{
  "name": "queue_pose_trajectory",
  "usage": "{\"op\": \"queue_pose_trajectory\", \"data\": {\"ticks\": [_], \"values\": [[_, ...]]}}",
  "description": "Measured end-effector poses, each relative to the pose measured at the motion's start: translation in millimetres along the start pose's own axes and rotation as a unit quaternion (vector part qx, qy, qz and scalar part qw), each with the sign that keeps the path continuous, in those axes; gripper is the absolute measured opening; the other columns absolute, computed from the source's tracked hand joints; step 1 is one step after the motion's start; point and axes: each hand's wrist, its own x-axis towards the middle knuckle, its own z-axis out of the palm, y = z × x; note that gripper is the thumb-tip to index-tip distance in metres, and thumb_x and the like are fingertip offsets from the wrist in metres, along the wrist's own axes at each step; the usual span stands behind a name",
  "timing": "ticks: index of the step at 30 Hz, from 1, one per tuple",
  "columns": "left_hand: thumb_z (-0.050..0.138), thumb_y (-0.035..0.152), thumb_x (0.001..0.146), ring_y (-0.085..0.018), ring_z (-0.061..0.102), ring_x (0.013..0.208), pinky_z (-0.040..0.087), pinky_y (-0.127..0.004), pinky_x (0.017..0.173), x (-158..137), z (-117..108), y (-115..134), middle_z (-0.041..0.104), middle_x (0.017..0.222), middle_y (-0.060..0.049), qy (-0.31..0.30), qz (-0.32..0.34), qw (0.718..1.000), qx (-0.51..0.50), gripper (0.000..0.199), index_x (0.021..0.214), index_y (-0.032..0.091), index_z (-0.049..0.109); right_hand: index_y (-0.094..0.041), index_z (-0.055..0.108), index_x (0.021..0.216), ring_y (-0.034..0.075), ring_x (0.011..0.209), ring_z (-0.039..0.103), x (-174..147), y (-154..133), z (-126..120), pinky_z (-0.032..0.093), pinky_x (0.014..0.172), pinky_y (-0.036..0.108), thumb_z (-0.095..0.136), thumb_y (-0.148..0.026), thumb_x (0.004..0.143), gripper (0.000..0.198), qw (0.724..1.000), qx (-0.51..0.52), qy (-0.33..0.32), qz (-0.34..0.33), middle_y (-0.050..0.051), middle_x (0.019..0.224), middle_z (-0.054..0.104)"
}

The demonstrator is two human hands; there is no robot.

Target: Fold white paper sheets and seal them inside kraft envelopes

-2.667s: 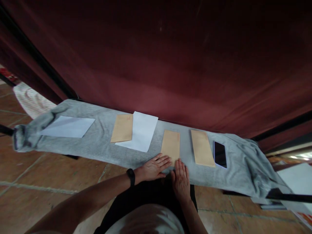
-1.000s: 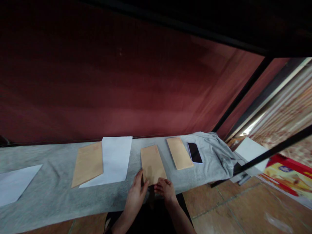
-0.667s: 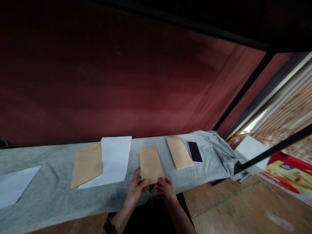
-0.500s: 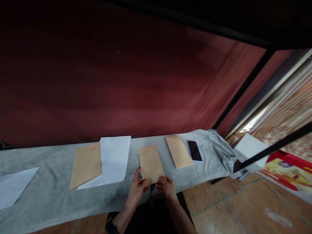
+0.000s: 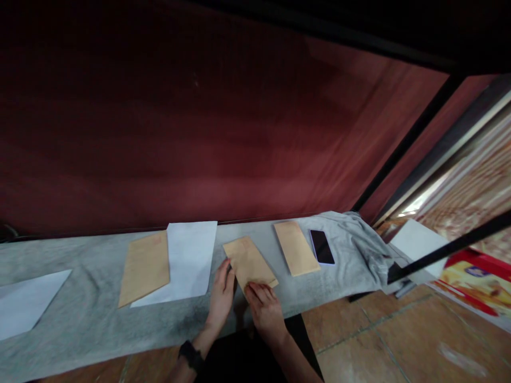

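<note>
A tan paper envelope [image 5: 248, 259] lies slanted on the grey cloth in front of me. Its near right corner shows a layered edge, perhaps a folded flap. My left hand [image 5: 222, 293] holds the envelope's left edge between thumb and fingers. On its near end my right hand [image 5: 266, 311] presses with bent fingers held together, hiding that part. To the right lies a second tan envelope [image 5: 296, 249], beside a dark-screened phone [image 5: 321, 247]. Another tan envelope [image 5: 146, 266] on the left partly covers a white paper sheet [image 5: 191, 260].
Grey cloth [image 5: 99, 324] covers the narrow table. At the far left lies another white sheet [image 5: 30, 303]. A dark red panel [image 5: 199, 149] rises behind the table. Black frame bars [image 5: 411, 138] and a red and yellow box [image 5: 479, 282] are on the right.
The envelope before me has turned slantwise, its far end swinging left. My left hand has moved up to its left edge; my right hand has come over its near end.
</note>
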Motion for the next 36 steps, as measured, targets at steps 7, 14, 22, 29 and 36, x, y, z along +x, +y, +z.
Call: {"op": "queue_pose_trajectory", "data": {"ticks": [7, 14, 22, 29, 36], "values": [[0.035, 0.034, 0.101, -0.023, 0.028, 0.149, 0.023, -0.049, 0.122, 17, 13, -21, 0.041, 0.157, -0.007, -0.189, 0.213, 0.899, 0.332, 0.048, 0.147, 0.023, 0.046, -0.018, 0.05, 0.143, 0.022, 0.132, 0.053, -19, 0, 0, 0.04, 0.116, 0.047, 0.044, -0.014, 0.094, 0.049, 0.996, 0.075, -0.047, -0.005, 0.01, 0.139, 0.06], [0.035, 0.033, 0.1, -0.023, 0.027, 0.15, 0.016, -0.048, 0.123, 60, 50, -5, 0.04, 0.158, -0.005, -0.225, 0.26, 0.837, 0.426, 0.051, 0.149, 0.022, 0.043, -0.02, 0.049, 0.135, 0.02, 0.127, 0.057, -29, 11, 17, 0.052, 0.106, 0.039, 0.031, -0.012, 0.1, 0.04, 0.976, 0.152, 0.068, 0.137, 0.013, 0.135, 0.057], [0.033, 0.028, 0.099, -0.025, 0.029, 0.149, 0.018, -0.046, 0.123, 80, 73, 2, 0.038, 0.158, -0.013, -0.217, 0.219, 0.848, 0.431, 0.055, 0.15, 0.012, 0.041, -0.024, 0.057, 0.106, 0.019, 0.113, 0.062, -22, 12, 19, 0.054, 0.098, 0.035, 0.039, -0.018, 0.102, 0.019, 0.969, 0.15, 0.102, 0.165, 0.01, 0.118, 0.06], [0.027, 0.034, 0.104, -0.021, 0.031, 0.148, 0.021, -0.044, 0.123, 39, 60, 0, 0.039, 0.158, -0.007, -0.333, 0.298, 0.817, 0.364, 0.051, 0.152, 0.018, 0.039, -0.021, 0.057, 0.105, 0.022, 0.097, 0.062, -29, 13, 15, 0.054, 0.088, 0.041, 0.043, -0.019, 0.101, 0.016, 0.978, 0.078, 0.09, 0.17, 0.009, 0.104, 0.062], [0.028, 0.03, 0.106, -0.017, 0.029, 0.149, 0.022, -0.043, 0.123, 9, 37, 11, 0.039, 0.158, -0.005, -0.377, 0.34, 0.802, 0.315, 0.048, 0.152, 0.024, 0.038, -0.022, 0.06, 0.114, 0.021, 0.102, 0.063, -29, 13, 3, 0.052, 0.09, 0.038, 0.042, -0.02, 0.101, 0.022, 0.984, 0.056, 0.082, 0.145, 0.009, 0.112, 0.065]]}}
